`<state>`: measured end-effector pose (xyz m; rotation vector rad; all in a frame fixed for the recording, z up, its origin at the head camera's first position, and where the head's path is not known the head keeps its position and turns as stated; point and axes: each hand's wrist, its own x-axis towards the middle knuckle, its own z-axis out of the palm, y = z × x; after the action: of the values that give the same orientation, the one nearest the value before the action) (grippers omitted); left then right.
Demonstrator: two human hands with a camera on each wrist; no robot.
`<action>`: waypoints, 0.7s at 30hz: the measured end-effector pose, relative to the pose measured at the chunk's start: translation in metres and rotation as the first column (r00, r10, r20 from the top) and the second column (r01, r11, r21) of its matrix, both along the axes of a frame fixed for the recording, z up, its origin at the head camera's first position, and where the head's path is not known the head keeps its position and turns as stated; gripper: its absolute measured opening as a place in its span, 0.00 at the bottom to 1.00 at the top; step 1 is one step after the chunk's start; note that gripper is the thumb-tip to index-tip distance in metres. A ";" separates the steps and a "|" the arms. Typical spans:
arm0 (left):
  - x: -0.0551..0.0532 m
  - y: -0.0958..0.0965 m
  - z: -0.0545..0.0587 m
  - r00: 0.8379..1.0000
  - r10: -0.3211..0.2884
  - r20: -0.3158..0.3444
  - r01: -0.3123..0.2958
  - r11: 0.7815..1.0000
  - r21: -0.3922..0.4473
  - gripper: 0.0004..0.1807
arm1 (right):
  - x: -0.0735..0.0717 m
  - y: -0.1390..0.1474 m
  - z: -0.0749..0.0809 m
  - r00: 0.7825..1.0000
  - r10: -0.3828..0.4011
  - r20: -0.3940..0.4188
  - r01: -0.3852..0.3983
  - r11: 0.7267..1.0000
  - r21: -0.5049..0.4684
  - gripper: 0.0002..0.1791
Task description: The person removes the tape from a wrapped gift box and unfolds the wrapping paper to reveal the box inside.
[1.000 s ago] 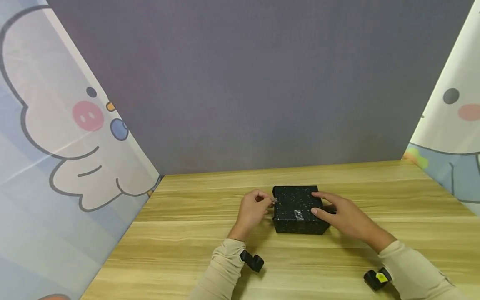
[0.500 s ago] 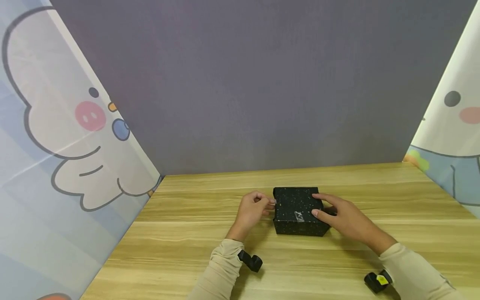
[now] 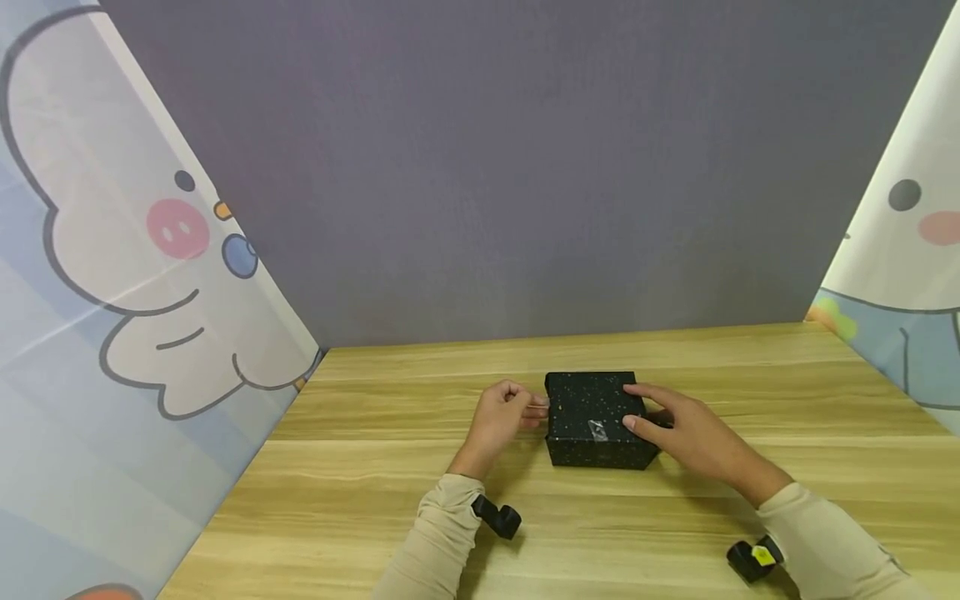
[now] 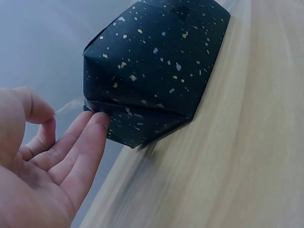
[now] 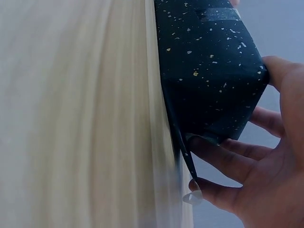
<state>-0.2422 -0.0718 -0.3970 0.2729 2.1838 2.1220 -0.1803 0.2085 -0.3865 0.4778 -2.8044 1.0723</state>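
A box (image 3: 588, 392) wrapped in black paper with pale and gold flecks lies on the wooden table. At its left end, my left hand (image 3: 495, 419) pinches a strip of clear tape (image 4: 71, 105) between thumb and index finger. Its other fingertips touch the folded end flap (image 4: 137, 122). My right hand (image 3: 693, 432) steadies the opposite end, thumb and index finger laid on the top edges. In the right wrist view its other fingers press at a loose paper flap (image 5: 183, 142), with a bit of clear tape (image 5: 192, 197) hanging from the tip.
Another piece of clear tape (image 3: 597, 431) sticks across the box's front top edge. Behind the wooden table (image 3: 390, 467) rises a grey panel (image 3: 510, 183). Cartoon-printed sheets flank it, one on the left (image 3: 97, 275) and one on the right (image 3: 892, 250).
My left hand has shifted slightly left, its lower fingers now reaching to the box's end. The tape once seen at the left top edge has gone lower. My right hand stays in place.
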 end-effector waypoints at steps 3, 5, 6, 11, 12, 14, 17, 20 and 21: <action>-0.001 -0.001 -0.001 1.000 -0.011 0.010 0.011 1.000 0.015 0.08 | 0.000 0.001 0.001 1.000 -0.001 -0.004 0.001 1.000 -0.001 0.35; -0.002 -0.003 -0.002 1.000 -0.016 0.017 0.015 1.000 0.026 0.08 | 0.000 0.001 0.000 1.000 0.003 -0.005 -0.003 1.000 0.000 0.35; -0.001 -0.003 -0.003 1.000 -0.016 0.016 0.016 0.999 0.031 0.08 | 0.000 0.001 0.000 1.000 0.003 -0.004 -0.003 1.000 0.001 0.36; -0.001 -0.008 -0.006 0.999 -0.025 0.025 0.024 0.999 0.049 0.08 | -0.001 0.000 -0.002 1.000 0.003 -0.003 -0.003 1.000 -0.001 0.36; -0.001 -0.010 -0.005 0.999 -0.026 0.027 0.025 0.998 0.049 0.09 | -0.001 0.000 -0.002 1.000 0.002 -0.002 -0.002 1.000 -0.001 0.36; -0.002 -0.014 -0.004 0.999 -0.023 0.033 0.022 0.999 0.047 0.09 | -0.001 0.000 0.000 1.000 0.005 -0.006 -0.005 1.000 0.000 0.36; -0.005 -0.020 -0.004 0.999 -0.012 0.043 0.010 0.999 0.036 0.09 | -0.001 0.001 0.001 1.000 0.004 -0.007 -0.004 1.000 0.001 0.36; -0.008 -0.023 -0.004 0.999 0.001 0.053 -0.003 1.000 0.026 0.08 | -0.001 0.001 0.001 1.000 0.007 -0.007 -0.007 1.000 -0.001 0.35; -0.008 -0.024 -0.004 0.998 0.003 0.055 -0.005 1.000 0.021 0.08 | -0.001 0.001 0.001 1.000 0.012 -0.008 -0.012 1.000 0.000 0.36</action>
<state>-0.2504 -0.0959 -0.4014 0.2096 2.1352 2.1294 -0.1812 0.2095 -0.3858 0.4982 -2.7978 1.0704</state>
